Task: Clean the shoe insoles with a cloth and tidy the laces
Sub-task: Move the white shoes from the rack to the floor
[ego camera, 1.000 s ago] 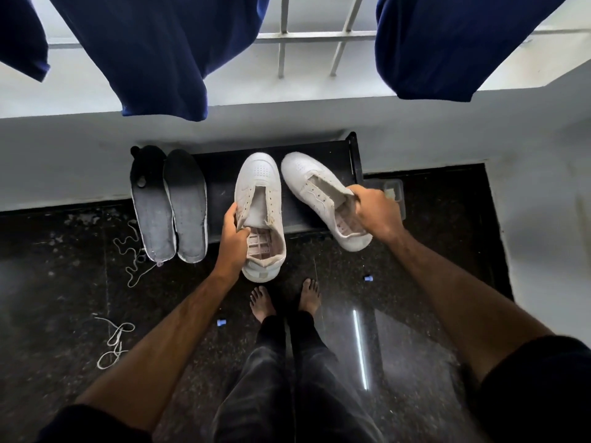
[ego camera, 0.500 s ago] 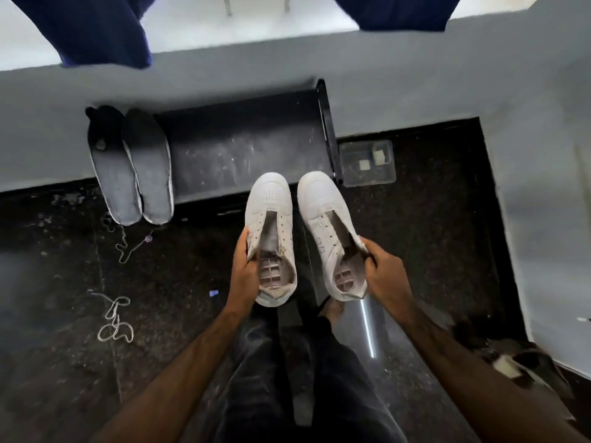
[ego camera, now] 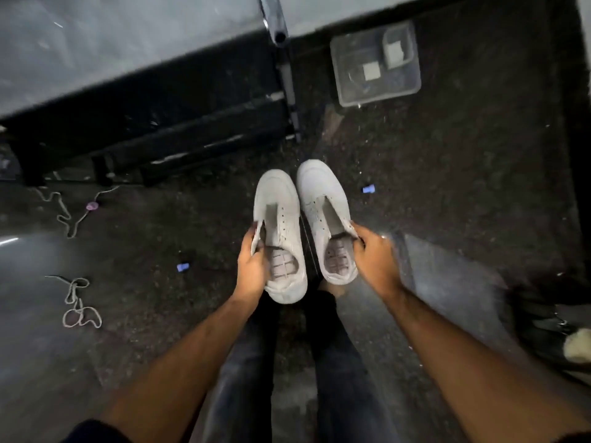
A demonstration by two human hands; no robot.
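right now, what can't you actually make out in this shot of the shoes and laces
Head view, the only one:
- Insoles and cloth: outside the frame.
- Left hand fingers: curled inside the left shoe, hidden by its collar.
- Right shoe outer side: covered by the right hand.
- Feet: mostly hidden under the shoes.
- Clear plastic box contents: blurred, two pale squares only.
- Laces on the floor: too thin and blurred to tell knots or ends.
- Bottom right object: cut by the edge.

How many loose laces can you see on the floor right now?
2. One lace trails below the dark rack, far left; the other lace lies coiled nearer the person, left of the left arm. More could be hidden under the rack.
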